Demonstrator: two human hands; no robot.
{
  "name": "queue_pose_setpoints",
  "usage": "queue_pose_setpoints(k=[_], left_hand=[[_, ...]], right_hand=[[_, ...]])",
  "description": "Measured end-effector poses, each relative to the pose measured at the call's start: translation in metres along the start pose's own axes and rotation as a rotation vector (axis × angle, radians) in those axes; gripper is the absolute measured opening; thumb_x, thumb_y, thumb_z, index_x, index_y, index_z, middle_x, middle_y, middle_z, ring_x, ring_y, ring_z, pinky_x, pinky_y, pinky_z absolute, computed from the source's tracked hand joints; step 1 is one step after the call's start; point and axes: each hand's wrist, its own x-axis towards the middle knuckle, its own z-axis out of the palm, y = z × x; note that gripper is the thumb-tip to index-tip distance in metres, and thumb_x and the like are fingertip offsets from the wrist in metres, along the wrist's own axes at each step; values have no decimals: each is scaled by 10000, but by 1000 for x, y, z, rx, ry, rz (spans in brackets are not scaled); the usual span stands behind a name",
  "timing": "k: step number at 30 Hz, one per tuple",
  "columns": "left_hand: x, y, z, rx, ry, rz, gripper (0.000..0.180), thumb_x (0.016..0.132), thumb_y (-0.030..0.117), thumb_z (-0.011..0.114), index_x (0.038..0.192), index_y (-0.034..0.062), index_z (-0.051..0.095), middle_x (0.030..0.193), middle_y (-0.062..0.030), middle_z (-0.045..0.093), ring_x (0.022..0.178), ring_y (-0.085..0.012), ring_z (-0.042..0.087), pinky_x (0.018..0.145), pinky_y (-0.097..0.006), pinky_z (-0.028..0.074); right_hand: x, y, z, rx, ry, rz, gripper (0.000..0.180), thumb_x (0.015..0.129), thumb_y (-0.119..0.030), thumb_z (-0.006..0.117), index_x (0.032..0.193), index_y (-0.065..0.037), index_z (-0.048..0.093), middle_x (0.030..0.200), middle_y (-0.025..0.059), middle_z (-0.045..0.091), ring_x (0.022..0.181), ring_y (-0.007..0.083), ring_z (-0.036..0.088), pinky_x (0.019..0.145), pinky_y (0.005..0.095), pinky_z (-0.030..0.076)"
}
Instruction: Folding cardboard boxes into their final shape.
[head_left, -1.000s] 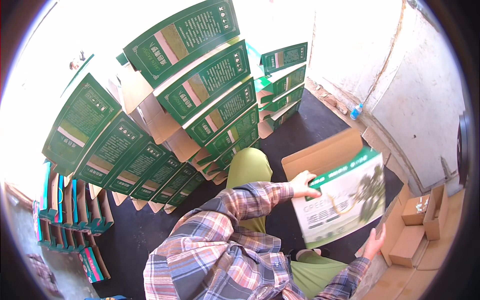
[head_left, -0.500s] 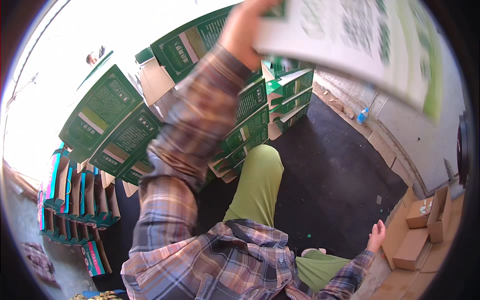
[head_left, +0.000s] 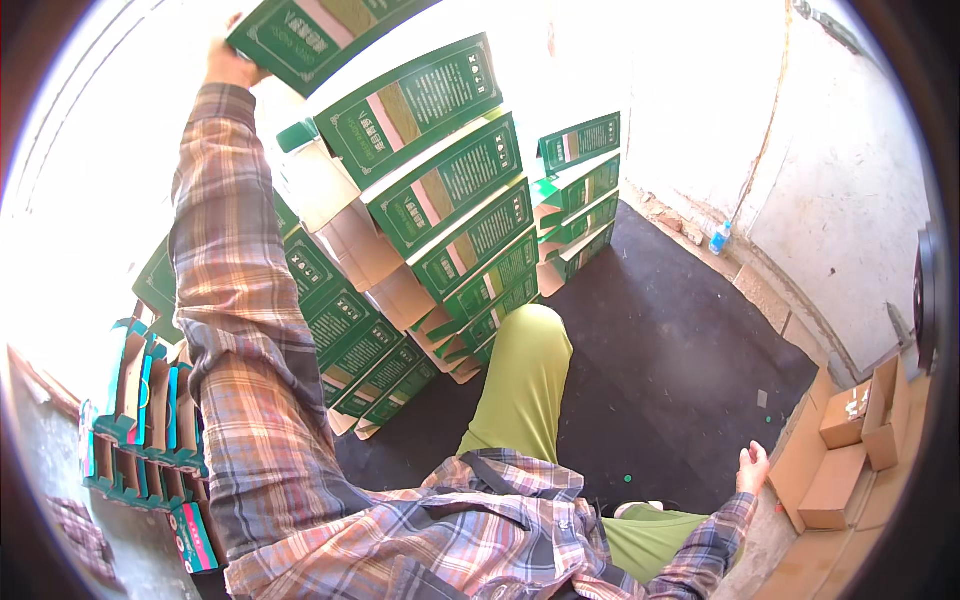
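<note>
High at the upper left, my left arm is raised, and my left hand (head_left: 234,62) is closed on the end of a green cardboard box (head_left: 325,38) with a pale band and printed side. That box is cut off by the top of the picture. Just below it rises a tall stack of matching green boxes (head_left: 425,105), some with brown flaps standing out at their ends. My right hand (head_left: 752,468) rests low on the right, fingers loosely bent and nothing in it, near brown cartons (head_left: 838,487).
Teal and pink open boxes (head_left: 130,400) are piled at the left. A shorter pile of green boxes (head_left: 585,185) stands beyond the tall stack. Black matting (head_left: 660,340) covers the floor. A small blue bottle (head_left: 720,237) sits by the wall.
My left hand has carried the box from the upper right across to the upper left, over the stack. My right hand has stayed nearly in place.
</note>
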Motion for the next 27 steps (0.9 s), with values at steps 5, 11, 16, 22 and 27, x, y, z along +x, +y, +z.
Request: queue_pose_setpoints(k=[5, 11, 16, 22, 27], left_hand=[[21, -46, -27, -205, 393, -179, 476, 880, 370, 543, 1253, 98, 425, 1180, -131, 503, 1051, -261, 534, 823, -470, 501], [31, -39, -34, -75, 361, -184, 719, 832, 439, 617, 1377, 101, 292, 1250, -184, 405, 1099, -307, 493, 846, -476, 497], [52, -49, -38, -56, 324, -167, 678, 855, 454, 581, 1364, 100, 305, 1226, -200, 399, 1009, -286, 559, 758, -452, 545], [79, -40, -61, -89, 210, -154, 658, 864, 464, 564, 1344, 91, 312, 1210, -205, 396, 987, -283, 565, 742, -460, 551], [67, -44, -55, -22, 210, -163, 643, 852, 458, 585, 1311, 79, 342, 1219, -224, 376, 1024, -295, 539, 769, -480, 536]], right_hand=[[-3, 1, 5, -108, -16, 29, 395, 802, -59, 639, 1184, 10, 565, 1146, 164, 604, 1028, 243, 582, 912, 348, 459], [1, 3, 8, -49, -9, 54, 392, 803, -59, 638, 1181, 11, 565, 1155, 175, 600, 1065, 259, 573, 939, 360, 442], [-5, 1, -2, 14, -10, 149, 401, 825, -88, 623, 1211, -8, 549, 1187, 173, 583, 1090, 247, 562, 878, 365, 479], [-6, -5, -20, 260, 18, 309, 422, 874, -205, 598, 1277, -107, 521, 1250, 63, 552, 1077, 161, 555, 632, 287, 505], [-14, 19, -63, 226, 72, 279, 449, 864, -269, 616, 1275, -114, 524, 1217, 33, 572, 996, 136, 568, 601, 279, 487]])
